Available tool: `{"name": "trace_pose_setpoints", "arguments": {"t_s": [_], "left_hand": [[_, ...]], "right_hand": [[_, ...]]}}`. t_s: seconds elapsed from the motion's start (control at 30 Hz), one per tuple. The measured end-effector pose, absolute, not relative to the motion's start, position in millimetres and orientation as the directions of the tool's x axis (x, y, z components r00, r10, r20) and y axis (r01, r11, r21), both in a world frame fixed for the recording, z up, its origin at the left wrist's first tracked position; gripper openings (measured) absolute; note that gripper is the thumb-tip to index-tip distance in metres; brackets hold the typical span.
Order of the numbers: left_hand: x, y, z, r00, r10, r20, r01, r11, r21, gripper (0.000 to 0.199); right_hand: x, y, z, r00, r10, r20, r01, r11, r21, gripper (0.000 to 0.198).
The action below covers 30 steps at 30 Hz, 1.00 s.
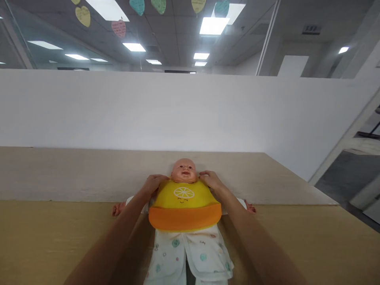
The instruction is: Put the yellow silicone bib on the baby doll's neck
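Observation:
A baby doll (pixel 184 171) lies on its back, head toward the wall, dressed in white printed clothes (pixel 204 253). Over its chest is a yellow bib (pixel 184 198) with a lemon-slice print and an orange catch pocket (pixel 184 218) along the bottom. My left hand (pixel 154 183) is at the bib's upper left corner beside the doll's neck, fingers curled against the edge. On the other side, my right hand (pixel 210 180) touches the upper right corner, fingers bent near the neck. The fingertips of both hands are partly hidden, and whether they pinch the bib straps is unclear.
The doll lies across a wooden table (pixel 59 237) and a paler board (pixel 74 174) behind it. A white wall (pixel 133 111) rises at the back, with glass above carrying heart-shaped paper notes (pixel 83 16). The doll's arms stretch out sideways beneath my forearms.

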State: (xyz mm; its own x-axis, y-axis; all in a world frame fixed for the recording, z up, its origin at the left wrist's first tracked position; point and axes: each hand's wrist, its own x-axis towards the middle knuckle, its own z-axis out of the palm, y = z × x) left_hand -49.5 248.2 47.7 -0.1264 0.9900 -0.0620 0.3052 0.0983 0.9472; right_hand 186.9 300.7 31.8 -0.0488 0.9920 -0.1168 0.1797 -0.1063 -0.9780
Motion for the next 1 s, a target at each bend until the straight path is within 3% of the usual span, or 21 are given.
{"name": "trace_pose_setpoints", "arguments": {"t_s": [0.1,0.23,0.5,0.67,0.83,0.9,1.0], "left_hand": [[-57.0,225.8,51.7,-0.136,0.980,-0.145,0.057,0.154,0.986,0.027],[-62.7,206.3,51.8,-0.064,0.987,-0.149,-0.137,0.139,0.981,0.026],[-53.5,206.3,64.7,-0.133,0.984,-0.123,-0.236,0.089,0.968,0.029],[-43.7,218.8,68.8,-0.241,0.967,-0.085,-0.153,0.049,0.987,0.026],[-44.0,218.1,59.3,-0.245,0.968,-0.045,-0.029,0.039,0.999,0.025],[-47.6,208.3,56.0,-0.260,0.965,0.016,0.049,-0.003,0.999,0.028],[-53.9,179.8,49.9,-0.267,0.937,0.225,0.276,-0.150,0.950,0.035]], "right_hand": [[200.6,269.0,43.3,-0.030,0.979,-0.200,0.093,-0.196,-0.976,0.035],[211.8,229.1,53.1,-0.093,0.986,-0.140,0.004,-0.141,-0.990,0.036],[200.6,221.5,67.0,-0.084,0.989,-0.124,-0.201,-0.139,-0.970,0.029],[200.6,237.5,64.4,-0.047,0.990,-0.136,-0.207,-0.143,-0.968,0.029],[200.9,238.0,53.3,-0.028,0.991,-0.134,-0.135,-0.137,-0.981,0.028],[203.5,233.7,51.5,0.022,0.997,-0.070,-0.070,-0.069,-0.995,0.026],[211.8,218.1,50.1,0.111,0.993,0.044,0.056,0.038,-0.998,0.031]]}}
